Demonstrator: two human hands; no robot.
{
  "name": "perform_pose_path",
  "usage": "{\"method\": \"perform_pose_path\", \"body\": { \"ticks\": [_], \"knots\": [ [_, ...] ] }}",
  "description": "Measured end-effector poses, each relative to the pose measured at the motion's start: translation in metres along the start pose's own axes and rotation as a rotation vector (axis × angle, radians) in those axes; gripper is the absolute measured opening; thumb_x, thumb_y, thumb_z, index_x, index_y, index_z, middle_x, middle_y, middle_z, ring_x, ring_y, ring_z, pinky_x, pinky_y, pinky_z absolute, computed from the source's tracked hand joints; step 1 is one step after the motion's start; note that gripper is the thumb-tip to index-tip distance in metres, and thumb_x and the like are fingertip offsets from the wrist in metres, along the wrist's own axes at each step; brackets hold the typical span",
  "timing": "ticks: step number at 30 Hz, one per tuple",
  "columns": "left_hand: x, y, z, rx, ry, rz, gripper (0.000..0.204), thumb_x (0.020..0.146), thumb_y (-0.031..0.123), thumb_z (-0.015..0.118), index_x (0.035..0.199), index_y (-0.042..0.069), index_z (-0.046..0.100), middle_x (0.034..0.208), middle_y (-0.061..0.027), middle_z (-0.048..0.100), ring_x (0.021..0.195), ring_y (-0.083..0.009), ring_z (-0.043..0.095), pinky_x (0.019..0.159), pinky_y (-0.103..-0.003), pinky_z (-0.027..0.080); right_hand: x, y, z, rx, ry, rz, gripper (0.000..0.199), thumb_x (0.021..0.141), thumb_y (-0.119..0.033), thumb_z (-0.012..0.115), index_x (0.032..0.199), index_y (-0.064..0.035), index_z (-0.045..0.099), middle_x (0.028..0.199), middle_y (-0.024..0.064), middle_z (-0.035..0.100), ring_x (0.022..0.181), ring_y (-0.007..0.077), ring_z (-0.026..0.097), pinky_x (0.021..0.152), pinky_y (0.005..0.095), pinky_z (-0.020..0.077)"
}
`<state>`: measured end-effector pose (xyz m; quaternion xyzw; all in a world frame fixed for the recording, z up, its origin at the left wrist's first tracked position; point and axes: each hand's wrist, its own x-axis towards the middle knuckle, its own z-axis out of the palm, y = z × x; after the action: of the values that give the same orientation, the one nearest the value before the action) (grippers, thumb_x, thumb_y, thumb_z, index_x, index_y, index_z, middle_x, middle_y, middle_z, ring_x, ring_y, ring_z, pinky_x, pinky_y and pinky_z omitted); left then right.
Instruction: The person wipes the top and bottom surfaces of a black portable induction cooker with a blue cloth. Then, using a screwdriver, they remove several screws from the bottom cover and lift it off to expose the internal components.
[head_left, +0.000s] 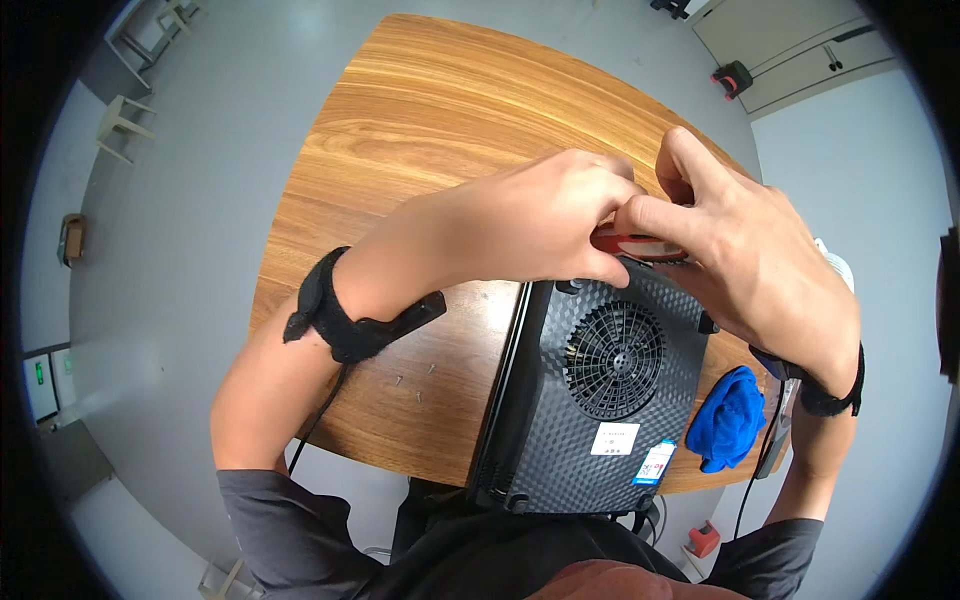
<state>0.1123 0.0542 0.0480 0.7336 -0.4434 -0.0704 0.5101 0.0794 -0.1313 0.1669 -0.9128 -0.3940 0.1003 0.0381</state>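
A black appliance (570, 420) with a textured base and a round fan grille (615, 360) stands tilted up in front of me, its underside facing me. At its far edge my left hand (560, 215) is closed, thumb against the rim, around a red-and-black object (640, 246) that is mostly hidden by fingers. My right hand (745, 230) meets it from the other side, fingers bent and thumb tip touching the left fingers, with the object's other end under its palm. The kind of this object cannot be made out.
Several small screws (398, 380) lie on the wooden table (400, 130) left of the appliance. A blue cloth (728, 418) sits to its right near the table edge. Beyond my right wrist is a white ribbed item (836, 264). Black straps with cables circle both wrists.
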Motion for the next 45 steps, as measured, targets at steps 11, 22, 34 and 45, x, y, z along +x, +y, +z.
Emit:
{"method": "perform_pose_path", "body": {
  "ticks": [11,22,34,45],
  "knots": [
    [0.005,0.007,0.001,0.06,-0.003,-0.191,0.032,0.076,0.014,0.084,0.09,-0.005,0.063,0.083,-0.0189,0.066,0.081,-0.0357,0.066,0.073,-0.041,0.053,0.001,0.004,0.001,-0.215,-0.085,0.235,0.057,0.084,-0.054,0.073,0.105,-0.0022,0.062,0.076,0.0139,0.065,0.066,0.036,0.065,0.062,0.0425,0.051],
    [0.001,0.014,-0.002,-0.068,-0.073,-0.173,0.031,0.08,0.018,0.08,0.086,-0.009,0.065,0.079,-0.0212,0.068,0.078,-0.0335,0.07,0.072,-0.039,0.053,-0.012,0.002,0.002,0.009,0.0,-0.059,0.04,0.08,-0.023,0.079,0.113,-0.0095,0.061,0.097,0.0136,0.061,0.083,0.0364,0.065,0.067,0.0465,0.0496],
    [0.002,0.006,0.006,0.045,0.032,-0.171,0.036,0.076,0.026,0.084,0.085,0.001,0.06,0.076,-0.0114,0.061,0.075,-0.0261,0.058,0.069,-0.037,0.047,-0.01,0.004,0.012,-0.065,0.13,-0.035,0.031,0.085,-0.018,0.077,0.11,-0.0085,0.062,0.088,0.0101,0.062,0.076,0.0318,0.067,0.065,0.0427,0.0513],
    [-0.002,0.008,0.006,0.144,0.097,-0.139,0.047,0.077,0.031,0.085,0.097,-0.004,0.062,0.082,-0.0146,0.067,0.073,-0.0263,0.064,0.068,-0.037,0.051,-0.001,-0.004,0.016,-0.168,0.199,0.086,0.037,0.083,-0.033,0.078,0.1,-0.0049,0.06,0.071,0.0141,0.063,0.072,0.0356,0.067,0.065,0.0435,0.0535]
  ]
}}
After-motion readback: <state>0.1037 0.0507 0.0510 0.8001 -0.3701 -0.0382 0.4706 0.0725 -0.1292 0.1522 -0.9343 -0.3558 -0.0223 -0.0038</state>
